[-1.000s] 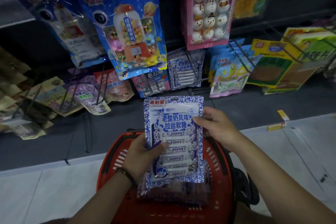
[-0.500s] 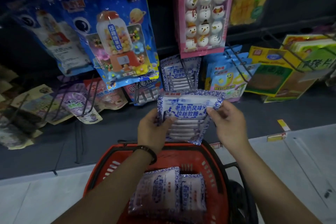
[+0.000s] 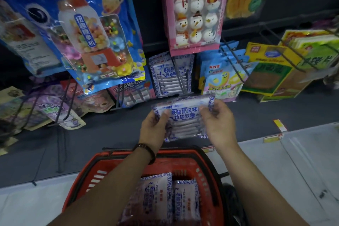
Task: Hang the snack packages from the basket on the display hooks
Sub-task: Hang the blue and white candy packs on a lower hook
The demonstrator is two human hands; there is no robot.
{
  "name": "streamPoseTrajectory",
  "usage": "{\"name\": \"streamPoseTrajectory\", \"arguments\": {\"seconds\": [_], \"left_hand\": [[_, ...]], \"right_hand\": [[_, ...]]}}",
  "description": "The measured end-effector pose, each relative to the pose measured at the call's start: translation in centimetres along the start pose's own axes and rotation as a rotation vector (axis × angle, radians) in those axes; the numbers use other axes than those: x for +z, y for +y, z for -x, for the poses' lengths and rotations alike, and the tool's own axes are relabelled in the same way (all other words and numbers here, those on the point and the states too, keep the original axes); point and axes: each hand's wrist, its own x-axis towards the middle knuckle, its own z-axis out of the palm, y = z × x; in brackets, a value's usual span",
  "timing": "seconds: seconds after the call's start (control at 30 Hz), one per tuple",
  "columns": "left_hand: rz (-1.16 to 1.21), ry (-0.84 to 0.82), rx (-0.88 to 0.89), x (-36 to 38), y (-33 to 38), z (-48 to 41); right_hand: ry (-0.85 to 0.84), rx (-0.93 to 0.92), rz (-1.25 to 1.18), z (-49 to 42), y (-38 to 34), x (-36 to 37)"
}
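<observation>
I hold a blue-and-white snack package (image 3: 184, 117) by its upper corners, my left hand (image 3: 154, 130) on one side and my right hand (image 3: 218, 124) on the other, tilted back so its top points toward the display hook (image 3: 180, 80), which already carries matching packages (image 3: 169, 75). Below my arms the red basket (image 3: 207, 174) has two more of these packages (image 3: 165, 198) lying flat side by side, printed faces up

Narrow gap between the held packet (image 3: 185, 115) and hung blue-white packets (image 3: 170, 75); snowman bag (image 3: 194, 11) overhanging above.
</observation>
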Motion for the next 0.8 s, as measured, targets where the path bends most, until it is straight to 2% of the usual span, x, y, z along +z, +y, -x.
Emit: {"name": "streamPoseTrajectory", "arguments": {"seconds": [0.1,0.33,0.47,0.57,0.8], "left_hand": [[0.045,0.028,-0.058,0.7,0.5,-0.9],[-0.016,0.101,-0.128,1.4,0.8,-1.8],[0.008,0.124,-0.171,1.9,1.5,-2.0],[0.005,0.161,-0.179,2.2,2.2,-2.7],[0.097,0.133,-0.212,1.9,1.1,-0.4]], "right_hand": [[-0.018,0.029,-0.05,0.1,-0.6,0.6],[-0.094,0.117,-0.039,-0.5,0.5,1.3],[-0.141,0.04,0.03,-0.6,0.5,1.8],[-0.128,-0.017,0.073,-0.4,0.3,1.8],[-0.035,-0.018,0.078,0.7,-0.8,0.8]]}}
